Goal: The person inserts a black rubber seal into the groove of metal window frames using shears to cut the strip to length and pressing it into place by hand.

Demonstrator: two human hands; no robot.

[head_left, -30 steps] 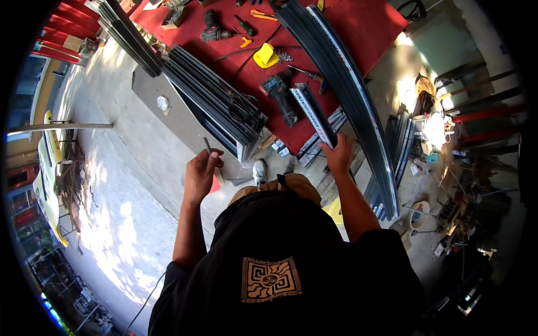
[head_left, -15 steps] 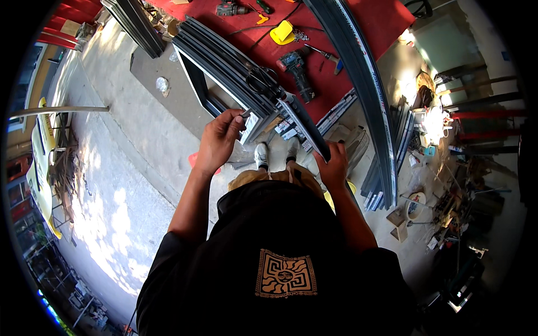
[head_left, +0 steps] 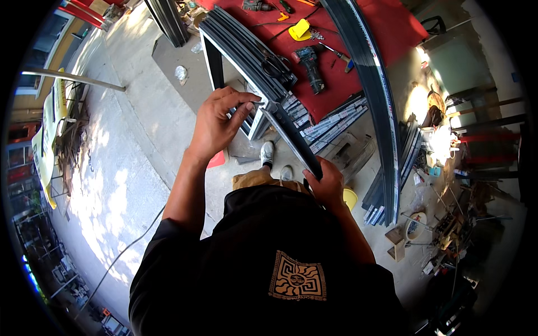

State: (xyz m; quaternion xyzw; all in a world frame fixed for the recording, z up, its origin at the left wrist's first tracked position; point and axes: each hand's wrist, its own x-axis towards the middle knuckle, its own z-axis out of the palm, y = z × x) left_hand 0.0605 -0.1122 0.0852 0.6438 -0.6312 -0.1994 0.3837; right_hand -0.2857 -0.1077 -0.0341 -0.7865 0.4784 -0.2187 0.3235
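On the far left lies a sunlit grey concrete floor [head_left: 129, 168], with a thin metal pole [head_left: 73, 80] lying across it. The left hand [head_left: 216, 120] is raised over it, its fingers [head_left: 246, 103] curled and pinching the upper end of a short dark metal profile bar [head_left: 291, 140], right where a small pale fitting sits at the bar's tip. The bar slants down to the right, held in the air above the person's white shoes [head_left: 274, 159], and its lower end is gripped by the right hand [head_left: 325, 182], fingers wrapped tight around it.

Behind the bar stands a stack of long dark metal frame profiles [head_left: 241, 47], and further right a red mat-covered tabletop [head_left: 392, 28] carries a dark cordless drill [head_left: 308, 67] and a small yellow plastic piece [head_left: 300, 29]. A long curved bundle of dark metal strips [head_left: 375, 95] runs down the right side.

The step in hand looks like working on the bar's upper end, seating or adjusting the fitting there. The next move would call for a steady right-hand hold while the left fingers press or turn precisely at the tip.
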